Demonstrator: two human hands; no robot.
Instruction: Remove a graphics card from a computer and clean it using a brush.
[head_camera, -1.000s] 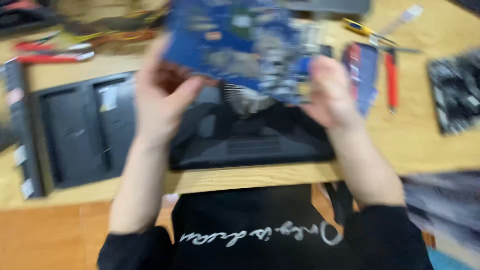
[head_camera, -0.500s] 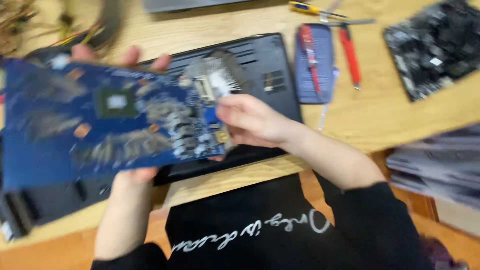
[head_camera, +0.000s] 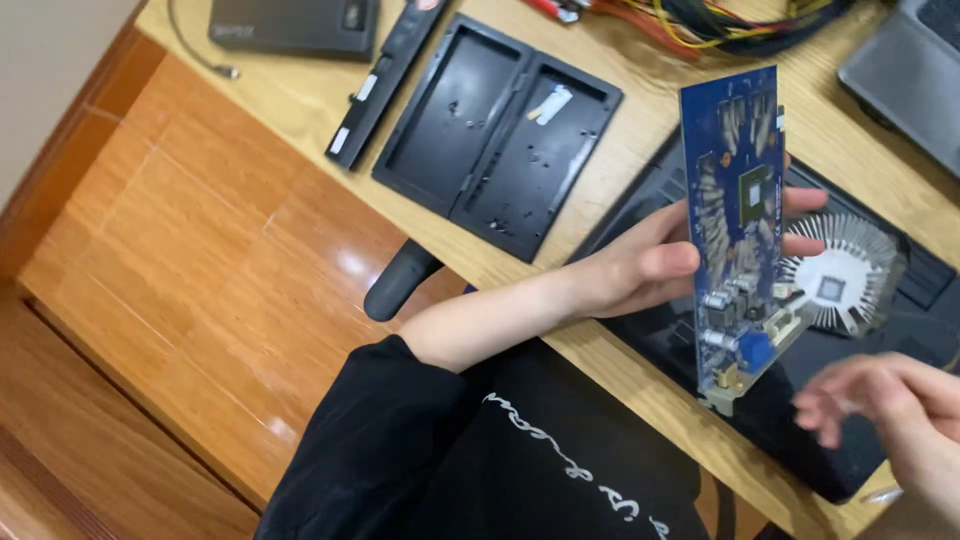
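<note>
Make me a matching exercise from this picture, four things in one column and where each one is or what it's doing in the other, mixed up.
Things:
1. circuit board
2. heat sink
3. black tray
4. right hand

Places or states:
A. lies open side up on the table, two compartments
B. held upright in the left hand
C. empty, fingers spread, near the board's lower end
D. round and finned, lying on the black panel behind the board

Pairs: 1-B, 2-D, 3-A, 4-C
</note>
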